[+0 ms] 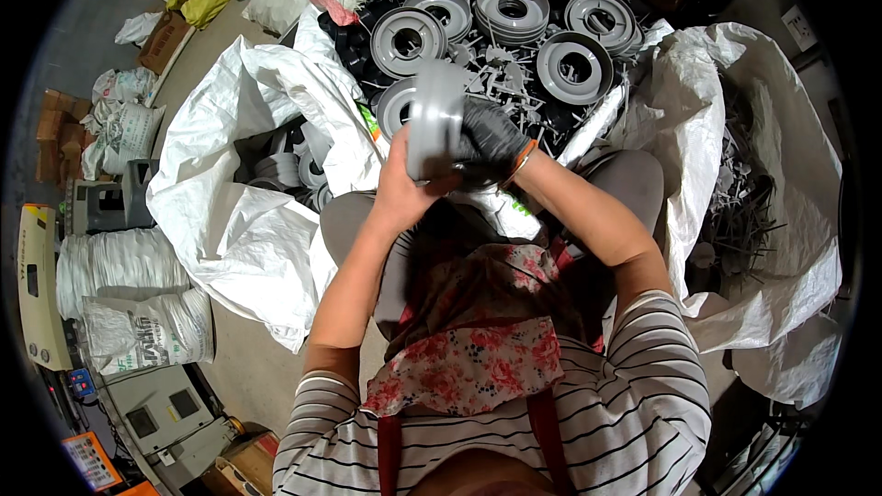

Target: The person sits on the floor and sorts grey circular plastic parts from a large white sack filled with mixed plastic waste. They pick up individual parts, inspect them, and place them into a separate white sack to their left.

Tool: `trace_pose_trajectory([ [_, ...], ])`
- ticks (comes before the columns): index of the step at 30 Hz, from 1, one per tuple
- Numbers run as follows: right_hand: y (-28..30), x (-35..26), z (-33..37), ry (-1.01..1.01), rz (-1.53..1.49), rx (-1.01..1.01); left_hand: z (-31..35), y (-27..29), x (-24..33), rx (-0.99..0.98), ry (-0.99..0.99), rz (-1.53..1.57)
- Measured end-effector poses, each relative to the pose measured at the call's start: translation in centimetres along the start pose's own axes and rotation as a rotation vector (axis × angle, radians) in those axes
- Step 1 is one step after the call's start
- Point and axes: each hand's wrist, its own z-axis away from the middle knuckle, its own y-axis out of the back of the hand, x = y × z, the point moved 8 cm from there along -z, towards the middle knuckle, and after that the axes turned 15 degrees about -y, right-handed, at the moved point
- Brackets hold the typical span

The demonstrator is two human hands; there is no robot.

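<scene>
A grey plastic ring (434, 119), slightly blurred, is held up on edge above my lap. My bare left hand (401, 182) grips its lower left side, thumb and fingers around the rim. In a dark glove, my right hand (494, 142) is curled against the ring's right face; some of its fingertips are hidden. Just beyond lies a pile of grey flanged rings (408, 41), some stacked, among thin grey plastic scraps (501, 78) and black parts.
At my left an open white woven sack (248, 257) contains grey rings. Another white sack (684, 156) at the right holds grey scraps (740, 211). Full white bags (124, 266), cartons (62, 133) and a grey metal box (161, 418) stand farther left.
</scene>
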Motion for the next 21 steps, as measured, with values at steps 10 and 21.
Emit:
trace_pose_trajectory([
  [10, 0.8, -0.6, -0.6, 0.416, 0.571, 0.002, 0.9, 2.3, -0.7, -0.363, -0.129, -0.319],
  [21, 3.3, -2.8, -0.5, 0.341, 1.153, 0.617, 3.0, 7.8, 1.2, 0.022, -0.293, -0.619],
])
